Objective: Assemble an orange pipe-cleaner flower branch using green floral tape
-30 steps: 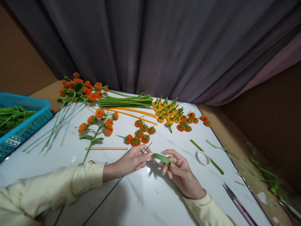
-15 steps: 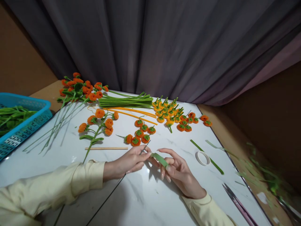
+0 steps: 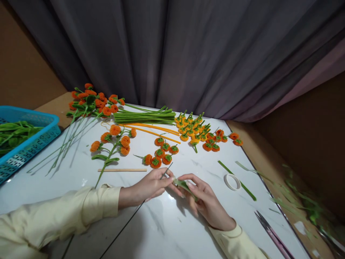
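Observation:
Over the white marbled table, my left hand (image 3: pixel 153 185) pinches a thin dark wire (image 3: pixel 122 228), which runs down toward the bottom edge, its tip poking up past the fingers. My right hand (image 3: pixel 206 198) has its thumb and index finger closed on a light green strip (image 3: pixel 185 187). The strip's far end meets my left fingertips, so the two hands are almost touching. Just beyond them lie several orange pompom flowers (image 3: pixel 159 153) with green centres. A branch of orange flowers with green leaves (image 3: pixel 109 158) rests to the left, beside a wooden stick (image 3: pixel 122 170).
Green stems (image 3: pixel 144 116), orange strips (image 3: pixel 151 133) and yellow flowers (image 3: pixel 192 127) lie at the back. A blue basket (image 3: pixel 51 124) stands left. On the right are a white ring (image 3: pixel 232 182), a green stem (image 3: pixel 242 185), scissors (image 3: pixel 272 233) and green scraps (image 3: pixel 304 205).
My right fingers have shifted along the green strip, with the index finger now nearer my left fingertips. The strip is turned and less of it shows. My left hand has barely moved.

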The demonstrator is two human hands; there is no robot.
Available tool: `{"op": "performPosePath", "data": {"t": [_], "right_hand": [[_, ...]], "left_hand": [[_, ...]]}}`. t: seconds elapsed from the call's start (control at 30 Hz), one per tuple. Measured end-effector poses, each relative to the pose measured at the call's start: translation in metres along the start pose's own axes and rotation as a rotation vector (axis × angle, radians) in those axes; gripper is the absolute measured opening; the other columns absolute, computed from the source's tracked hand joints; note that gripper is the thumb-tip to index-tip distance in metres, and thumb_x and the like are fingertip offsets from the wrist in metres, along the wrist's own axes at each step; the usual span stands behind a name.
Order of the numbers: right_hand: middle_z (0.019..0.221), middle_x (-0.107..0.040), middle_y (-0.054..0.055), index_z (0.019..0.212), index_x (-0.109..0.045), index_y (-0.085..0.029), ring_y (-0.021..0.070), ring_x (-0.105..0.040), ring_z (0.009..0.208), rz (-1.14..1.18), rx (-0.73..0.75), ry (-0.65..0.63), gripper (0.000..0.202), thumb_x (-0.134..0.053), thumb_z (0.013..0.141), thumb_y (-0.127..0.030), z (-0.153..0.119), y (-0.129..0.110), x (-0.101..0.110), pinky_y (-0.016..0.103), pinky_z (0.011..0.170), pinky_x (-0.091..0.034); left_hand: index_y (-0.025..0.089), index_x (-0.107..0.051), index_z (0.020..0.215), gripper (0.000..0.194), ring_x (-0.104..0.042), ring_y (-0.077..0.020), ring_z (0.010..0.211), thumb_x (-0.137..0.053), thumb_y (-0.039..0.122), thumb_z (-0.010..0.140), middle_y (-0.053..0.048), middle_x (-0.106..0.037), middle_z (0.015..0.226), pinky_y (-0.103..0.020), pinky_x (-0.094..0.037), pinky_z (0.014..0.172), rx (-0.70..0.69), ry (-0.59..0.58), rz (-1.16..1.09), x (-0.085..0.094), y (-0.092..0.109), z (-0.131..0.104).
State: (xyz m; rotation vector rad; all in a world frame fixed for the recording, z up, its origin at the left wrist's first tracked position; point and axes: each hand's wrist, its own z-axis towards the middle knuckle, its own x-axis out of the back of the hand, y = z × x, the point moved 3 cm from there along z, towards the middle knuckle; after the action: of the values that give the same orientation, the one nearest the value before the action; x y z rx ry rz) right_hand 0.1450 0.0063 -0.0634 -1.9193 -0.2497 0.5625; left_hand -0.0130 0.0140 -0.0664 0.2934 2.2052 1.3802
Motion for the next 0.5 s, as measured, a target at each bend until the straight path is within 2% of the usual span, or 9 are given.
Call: {"op": "performPosePath", "data": {"t": [0.1, 0.2, 0.4, 0.5], "right_hand": [[0.043, -0.055, -0.004, 0.085, -0.059, -0.014, 0.0067, -0.029, 0.037, -0.018, 0.016, -0.024, 0.034, -0.059, 0.085, -0.048, 0.0006, -0.002, 0.0016, 0.024, 0.047, -0.02], [0.05, -0.059, -0.001, 0.077, -0.056, -0.015, 0.0072, -0.031, 0.042, -0.039, 0.024, -0.049, 0.033, -0.058, 0.087, -0.046, 0.0012, -0.0027, 0.0037, 0.026, 0.051, -0.022], [0.051, -0.061, 0.001, 0.076, -0.051, -0.016, 0.0066, -0.024, 0.041, 0.024, -0.006, -0.098, 0.038, -0.049, 0.091, -0.05, 0.0038, 0.0016, 0.0058, 0.026, 0.048, -0.017], [0.051, -0.06, -0.001, 0.079, -0.051, -0.016, 0.0063, -0.025, 0.041, 0.017, 0.015, -0.128, 0.035, -0.05, 0.091, -0.049, 0.004, 0.0024, 0.0068, 0.025, 0.048, -0.019]], "left_hand": [[0.02, -0.038, 0.082, 0.032, -0.017, -0.0007, 0.026, -0.051, 0.049, 0.086, 0.002, -0.067, 0.066, -0.019, -0.006, 0.028, 0.002, 0.02, 0.014, 0.0012, -0.0028, 0.0003], [0.021, -0.036, 0.082, 0.029, -0.017, -0.0003, 0.029, -0.049, 0.047, 0.088, -0.001, -0.071, 0.076, -0.019, -0.007, 0.032, -0.001, 0.019, -0.009, 0.0027, -0.0074, 0.0009], [0.02, -0.034, 0.082, 0.034, -0.021, -0.0017, 0.036, -0.05, 0.05, 0.087, -0.004, -0.071, 0.075, -0.019, -0.008, 0.04, 0.002, 0.035, -0.017, 0.0015, -0.01, -0.0004], [0.02, -0.034, 0.081, 0.036, -0.02, -0.0019, 0.036, -0.053, 0.051, 0.084, 0.0, -0.068, 0.069, -0.019, -0.009, 0.04, 0.005, 0.043, -0.031, -0.0004, -0.0068, -0.0016]]}}
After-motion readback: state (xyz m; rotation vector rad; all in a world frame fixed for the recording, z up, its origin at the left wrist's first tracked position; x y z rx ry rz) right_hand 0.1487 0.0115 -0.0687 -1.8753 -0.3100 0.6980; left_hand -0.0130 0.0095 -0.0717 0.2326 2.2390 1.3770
